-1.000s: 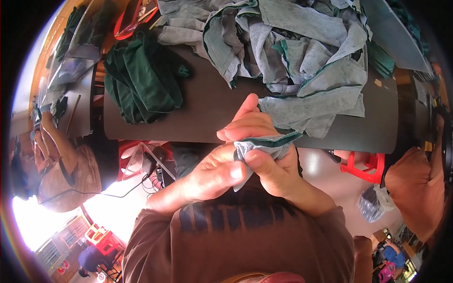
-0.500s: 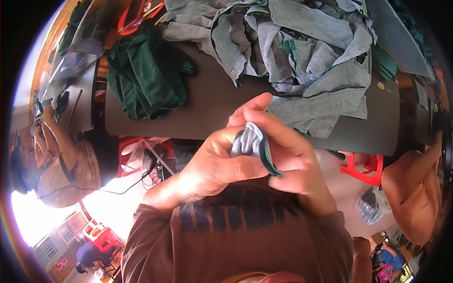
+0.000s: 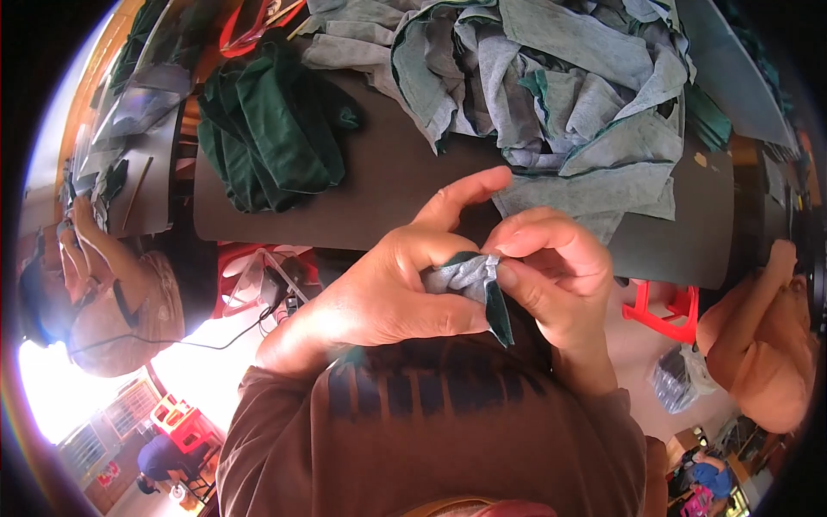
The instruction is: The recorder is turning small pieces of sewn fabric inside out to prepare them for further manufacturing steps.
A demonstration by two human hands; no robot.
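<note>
Between my hands, close to my chest, is a small bunched piece of grey and dark green fabric (image 3: 461, 276). My left hand (image 3: 405, 289) is wrapped round its body, thumb below and index finger stretched out above. The fingertips of my right hand (image 3: 560, 280) pinch its right end, where a green edge hangs down. Part of the fabric is hidden inside the left palm. On the table beyond lie a heap of grey fabric pieces with green edging (image 3: 551, 95) and, to the left, a crumpled dark green cloth (image 3: 267, 129).
The dark table (image 3: 388, 202) spans the space ahead of me. A red-rimmed tray (image 3: 250, 39) stands at its far left. Other people sit at both sides, one at the left (image 3: 129, 293) and one at the right (image 3: 758, 353). Below the table's right end is a red stool (image 3: 663, 310).
My right hand has shifted from cupping round the fabric to pinching its right end. The fabric has turned and become more tightly bunched. My left index finger is stretched further out.
</note>
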